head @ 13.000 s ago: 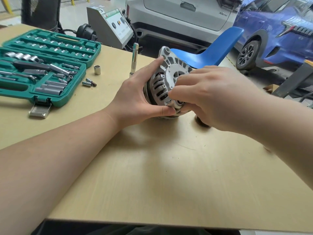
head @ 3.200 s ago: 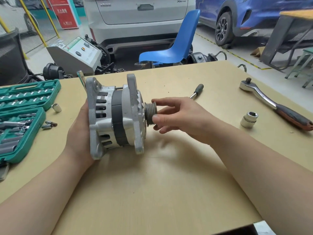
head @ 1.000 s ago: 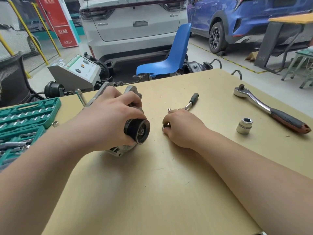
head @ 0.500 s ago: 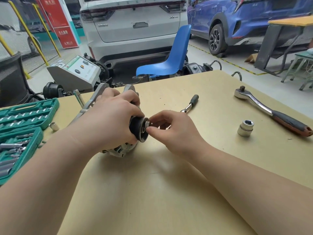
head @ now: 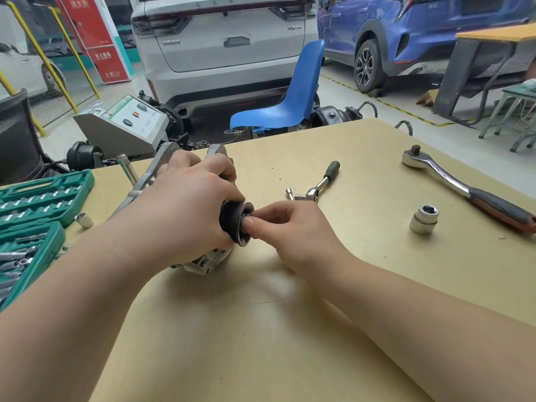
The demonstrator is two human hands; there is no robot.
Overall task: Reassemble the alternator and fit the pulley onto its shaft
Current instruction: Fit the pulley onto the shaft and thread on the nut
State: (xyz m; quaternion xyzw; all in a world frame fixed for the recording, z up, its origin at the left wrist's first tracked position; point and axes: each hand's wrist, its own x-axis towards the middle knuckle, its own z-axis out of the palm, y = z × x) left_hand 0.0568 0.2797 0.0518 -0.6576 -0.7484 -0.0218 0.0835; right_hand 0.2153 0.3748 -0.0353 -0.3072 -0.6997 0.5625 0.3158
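The silver cast-aluminium alternator lies on its side on the pale wooden worktop, a little left of centre, with its dark grooved pulley pointing toward three o'clock. The left hand is wrapped over the housing from above, its fingers curled down around the body and the thumb against the pulley's back edge. The right hand meets the pulley face from the three o'clock side; thumb and forefinger are pressed together there, pinching something small at the hub, too hidden to name.

At one o'clock from the pulley, near but apart, lies a small chrome ratchet with a black handle, and just beside its head a short chrome socket piece. Further out toward three o'clock stands a stubby chrome socket, upright with its opening up. Past it, from two to three o'clock, a large chrome ratchet wrench with a black and red grip lies slantwise.

On the nine o'clock side, a green plastic socket-set case sits open at the worktop's edge, full of chrome sockets, with one loose chrome socket lying just beside it. Beyond the worktop at twelve o'clock are a blue plastic chair, a grey test console, a white car and a blue car.
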